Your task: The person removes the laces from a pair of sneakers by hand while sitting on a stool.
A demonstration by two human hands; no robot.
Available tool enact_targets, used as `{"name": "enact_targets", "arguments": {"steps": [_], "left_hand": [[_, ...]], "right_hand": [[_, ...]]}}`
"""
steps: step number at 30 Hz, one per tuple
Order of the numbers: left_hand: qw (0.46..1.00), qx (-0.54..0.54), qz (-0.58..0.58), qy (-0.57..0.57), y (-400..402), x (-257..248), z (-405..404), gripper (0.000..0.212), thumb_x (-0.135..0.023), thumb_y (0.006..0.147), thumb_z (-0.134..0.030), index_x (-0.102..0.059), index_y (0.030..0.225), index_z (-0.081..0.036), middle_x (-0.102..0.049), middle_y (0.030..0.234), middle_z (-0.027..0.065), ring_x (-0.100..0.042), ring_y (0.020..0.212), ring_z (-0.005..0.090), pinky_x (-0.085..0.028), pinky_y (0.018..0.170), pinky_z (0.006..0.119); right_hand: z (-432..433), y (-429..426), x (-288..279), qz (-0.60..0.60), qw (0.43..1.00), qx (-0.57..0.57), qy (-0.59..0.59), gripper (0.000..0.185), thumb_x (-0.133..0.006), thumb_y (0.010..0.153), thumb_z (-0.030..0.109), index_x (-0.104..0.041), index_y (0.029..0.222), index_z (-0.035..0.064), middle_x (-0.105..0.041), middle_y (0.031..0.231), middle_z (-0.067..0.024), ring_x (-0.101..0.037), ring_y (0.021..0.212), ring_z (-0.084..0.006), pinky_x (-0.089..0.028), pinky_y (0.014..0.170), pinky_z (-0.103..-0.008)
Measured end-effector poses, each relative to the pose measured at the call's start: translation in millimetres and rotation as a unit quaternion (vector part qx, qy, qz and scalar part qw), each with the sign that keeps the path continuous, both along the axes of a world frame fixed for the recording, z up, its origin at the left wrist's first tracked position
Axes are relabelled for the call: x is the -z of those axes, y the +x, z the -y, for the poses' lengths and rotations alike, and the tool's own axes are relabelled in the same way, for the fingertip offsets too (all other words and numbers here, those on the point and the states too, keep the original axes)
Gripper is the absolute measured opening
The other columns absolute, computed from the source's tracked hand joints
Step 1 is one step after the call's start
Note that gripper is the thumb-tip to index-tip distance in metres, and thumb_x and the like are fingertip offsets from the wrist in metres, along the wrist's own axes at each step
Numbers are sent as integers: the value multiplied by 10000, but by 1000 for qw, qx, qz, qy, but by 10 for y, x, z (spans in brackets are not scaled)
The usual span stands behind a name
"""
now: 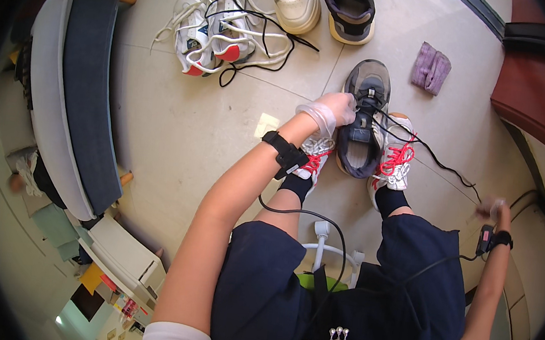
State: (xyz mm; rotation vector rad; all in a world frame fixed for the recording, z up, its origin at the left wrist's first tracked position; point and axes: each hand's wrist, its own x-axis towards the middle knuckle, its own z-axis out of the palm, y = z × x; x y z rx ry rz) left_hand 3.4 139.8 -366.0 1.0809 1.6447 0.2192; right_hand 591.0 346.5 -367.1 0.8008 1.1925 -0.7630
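Note:
A grey and dark-blue sneaker [364, 115] stands on the floor between my feet, its toe pointing away from me. My left hand [335, 109], in a clear thin glove, grips its left side by the eyelets. From the sneaker's eyelets a long black shoelace [443, 163] runs out to the right. The lace's far end reaches my right hand [491, 210], which is also gloved, blurred, and holds it out at the right. Some lace crosses the upper part of the shoe; my left fingertips are partly hidden against it.
White sneakers with red heels [211, 41] lie at the upper left under tangled white and black laces. Beyond are a cream shoe [296, 2] and a matching dark sneaker [349, 12]. A folded purple cloth [431, 69] lies right. A cushioned bench [90, 93] stands left.

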Motion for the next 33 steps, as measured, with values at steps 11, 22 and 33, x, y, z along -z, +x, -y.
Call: {"name": "enact_targets", "arguments": {"steps": [11, 22, 33], "left_hand": [[993, 16, 28, 118, -36, -299, -88, 224, -552, 770, -223, -608, 859, -26, -621, 766, 163, -593, 765, 323, -459, 717, 380], [965, -121, 219, -80, 206, -9, -104, 211, -499, 816, -209, -574, 787, -14, -475, 531, 31, -503, 456, 126, -367, 420, 278], [891, -255, 368, -79, 189, 110, -99, 157, -572, 814, -174, -571, 702, -63, -455, 546, -21, -408, 447, 70, -277, 394, 222]], "right_hand": [[66, -3805, -1155, -580, 634, 491, 140, 126, -620, 783, 133, -543, 843, 53, -545, 673, -21, -511, 597, -92, -427, 562, -214], [945, -3944, -120, -434, 717, 539, 84, 191, -538, 819, 28, -598, 990, -31, -590, 769, -16, -545, 677, -71, -460, 631, -204], [1091, -3941, 44, -635, 654, 272, 309, 107, -634, 717, -3, -591, 815, -1, -568, 718, -93, -561, 664, -178, -451, 625, -288]]}}
